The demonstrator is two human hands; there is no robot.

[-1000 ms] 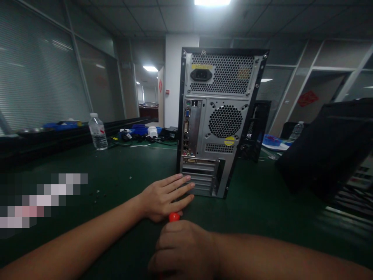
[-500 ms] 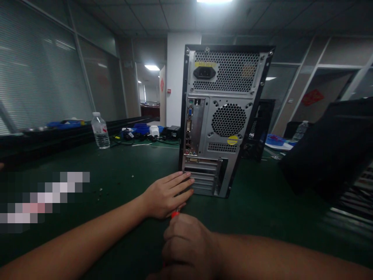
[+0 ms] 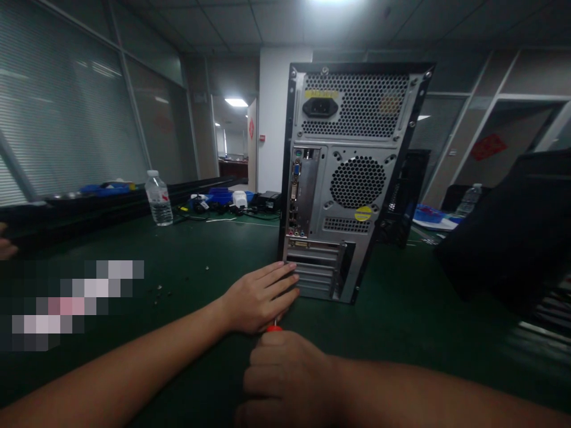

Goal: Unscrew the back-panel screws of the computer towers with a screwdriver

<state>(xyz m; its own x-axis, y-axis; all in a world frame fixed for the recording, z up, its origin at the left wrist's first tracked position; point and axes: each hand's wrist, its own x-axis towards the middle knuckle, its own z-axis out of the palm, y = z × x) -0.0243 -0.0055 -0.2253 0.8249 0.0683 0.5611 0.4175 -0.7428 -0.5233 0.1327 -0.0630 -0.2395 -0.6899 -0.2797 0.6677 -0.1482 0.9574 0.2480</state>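
A red-handled tool pokes out of the right hand, which is fisted around it. Just ahead, the left hand lies open, fingertips touching the upright computer case on the green surface. A water bottle stands far left.

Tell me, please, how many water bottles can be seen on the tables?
2. One water bottle stands upright on the green table, far left of the computer case. A second bottle stands far right, behind the case. Others may be hidden.

Head cam, fwd and down, close behind PC case.
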